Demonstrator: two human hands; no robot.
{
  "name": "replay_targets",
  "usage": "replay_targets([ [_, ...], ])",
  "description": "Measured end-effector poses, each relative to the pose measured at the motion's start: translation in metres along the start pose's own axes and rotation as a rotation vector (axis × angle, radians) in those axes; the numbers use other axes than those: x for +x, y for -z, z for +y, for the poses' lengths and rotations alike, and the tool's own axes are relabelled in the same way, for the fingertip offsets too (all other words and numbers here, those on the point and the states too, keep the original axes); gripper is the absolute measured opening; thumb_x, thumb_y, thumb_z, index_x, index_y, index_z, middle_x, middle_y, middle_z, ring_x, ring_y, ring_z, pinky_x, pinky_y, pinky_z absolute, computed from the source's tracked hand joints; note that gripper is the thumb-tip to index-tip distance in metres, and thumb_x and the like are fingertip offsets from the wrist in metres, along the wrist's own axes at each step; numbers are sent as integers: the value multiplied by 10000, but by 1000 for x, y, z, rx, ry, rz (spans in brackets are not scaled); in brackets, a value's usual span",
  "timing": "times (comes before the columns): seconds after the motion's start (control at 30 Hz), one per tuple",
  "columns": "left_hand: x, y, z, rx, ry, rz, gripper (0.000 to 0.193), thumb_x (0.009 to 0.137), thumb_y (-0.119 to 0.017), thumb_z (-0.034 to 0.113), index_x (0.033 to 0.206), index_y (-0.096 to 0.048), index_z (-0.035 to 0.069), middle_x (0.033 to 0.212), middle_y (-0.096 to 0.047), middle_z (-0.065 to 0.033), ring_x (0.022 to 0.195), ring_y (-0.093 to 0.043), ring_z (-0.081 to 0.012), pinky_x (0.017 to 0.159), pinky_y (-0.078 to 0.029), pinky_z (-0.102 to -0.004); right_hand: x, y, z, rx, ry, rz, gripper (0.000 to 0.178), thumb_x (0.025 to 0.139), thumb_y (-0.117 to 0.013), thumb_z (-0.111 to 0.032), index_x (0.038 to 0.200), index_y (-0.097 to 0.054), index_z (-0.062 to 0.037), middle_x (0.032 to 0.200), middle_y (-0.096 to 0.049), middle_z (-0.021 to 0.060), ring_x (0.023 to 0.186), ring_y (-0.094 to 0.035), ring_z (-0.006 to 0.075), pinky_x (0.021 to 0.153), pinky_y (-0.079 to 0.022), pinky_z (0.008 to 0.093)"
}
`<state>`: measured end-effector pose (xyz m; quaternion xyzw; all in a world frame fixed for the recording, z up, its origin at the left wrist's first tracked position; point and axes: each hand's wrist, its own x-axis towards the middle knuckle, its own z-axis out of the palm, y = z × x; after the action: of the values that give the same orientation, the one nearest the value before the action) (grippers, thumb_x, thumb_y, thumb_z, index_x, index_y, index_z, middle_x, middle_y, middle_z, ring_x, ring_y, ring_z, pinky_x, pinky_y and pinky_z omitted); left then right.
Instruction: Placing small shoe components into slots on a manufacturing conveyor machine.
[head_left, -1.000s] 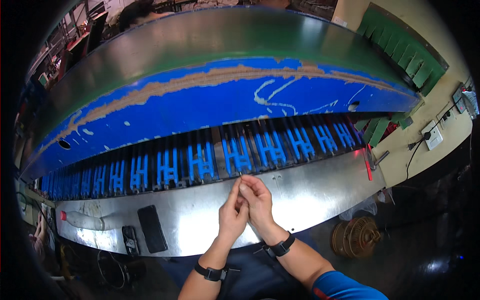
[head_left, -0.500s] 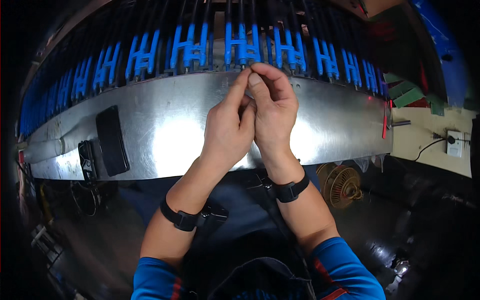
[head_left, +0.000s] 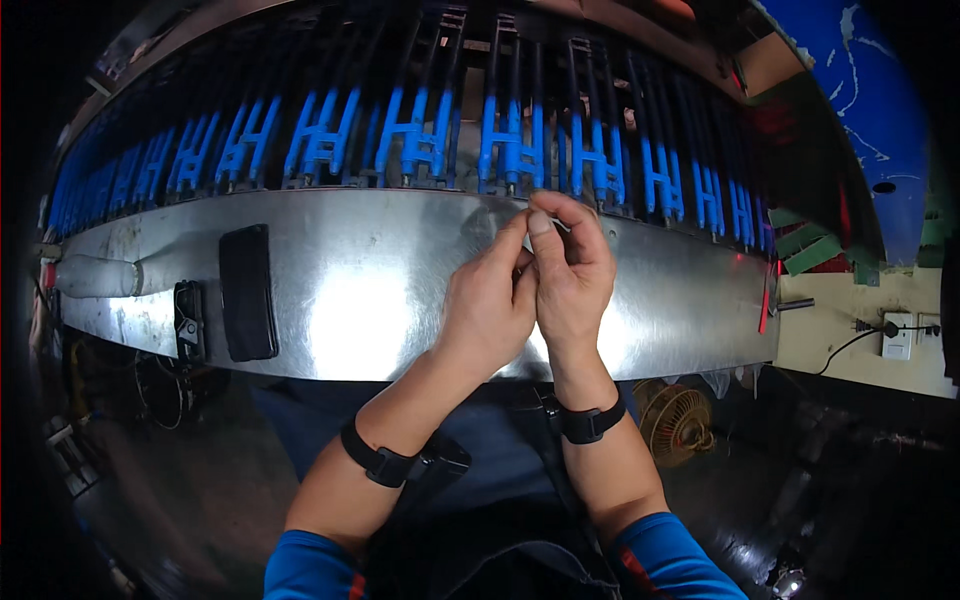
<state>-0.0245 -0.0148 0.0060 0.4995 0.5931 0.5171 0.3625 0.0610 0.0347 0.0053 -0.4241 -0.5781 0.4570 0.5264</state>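
Observation:
Above the shiny metal bench top (head_left: pixel 290 300), my left hand (head_left: pixel 487 308) and my right hand (head_left: pixel 574 285) are brought together. Thumbs and fingertips of both hands pinch at one spot near the far edge of the bench. Whatever sits between the fingertips is too small or hidden to make out. Just beyond them stands a long row of H-shaped rod parts (head_left: pixel 513 150), black above and bright blue below. The nearest of these is right behind my fingertips; I cannot tell whether they touch it. A black band with a small device circles each forearm.
A black phone-like slab (head_left: pixel 248 292) lies at the bench's left, beside a black metal clamp-like piece (head_left: pixel 188 320) and a pale translucent tube-shaped thing (head_left: pixel 97 277). To the right are a red strip (head_left: pixel 764 304), a wall socket (head_left: pixel 897 337) with a plugged cord, and a round caged fan (head_left: pixel 673 422) below.
The whole view has shifted, so bench, blue parts and hands appear lower and the hands slightly further right. Both hands keep the same pinched-together pose.

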Motion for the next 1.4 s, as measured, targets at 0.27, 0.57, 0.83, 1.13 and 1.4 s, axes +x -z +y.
replay_targets([
  [0.27,2,-3,1,0,16,-11,336,905,-522,-37,1238,-492,-10,804,-630,-133,719,-638,-164,656,-490,-290,2,5,-3,17,-130,-61,177,930,-632,-95,1082,-676,-15,1018,-619,52,887,-585,121,784,-478,243],
  [0.57,3,-6,-1,-192,41,9,316,912,-504,-67,1222,-503,-5,803,-599,-31,725,-557,-54,627,-446,-219,3,5,-8,254,-289,-102,198,958,-618,-102,1126,-645,-1,929,-642,32,807,-591,82,714,-497,206],
  [0.83,7,-9,0,-358,95,24,306,899,-576,-11,1201,-543,27,730,-579,-28,645,-517,-60,576,-430,-239,5,7,-6,315,-310,-113,201,956,-626,-118,1114,-628,6,843,-640,17,716,-583,60,638,-495,199],
  [1.13,5,-23,-3,-375,56,-3,358,916,-542,-26,1267,-537,40,845,-640,-40,713,-569,-60,633,-474,-234,4,16,-4,266,-246,-20,203,957,-611,-90,1137,-592,3,857,-625,22,690,-582,64,610,-504,216],
  [1.4,2,-26,-4,-237,-19,-25,505,894,-601,38,1384,-490,80,864,-655,-83,690,-615,-120,644,-504,-272,5,22,-5,595,-336,-3,242,942,-617,-57,1178,-577,-23,956,-623,39,774,-616,105,658,-542,241],
])
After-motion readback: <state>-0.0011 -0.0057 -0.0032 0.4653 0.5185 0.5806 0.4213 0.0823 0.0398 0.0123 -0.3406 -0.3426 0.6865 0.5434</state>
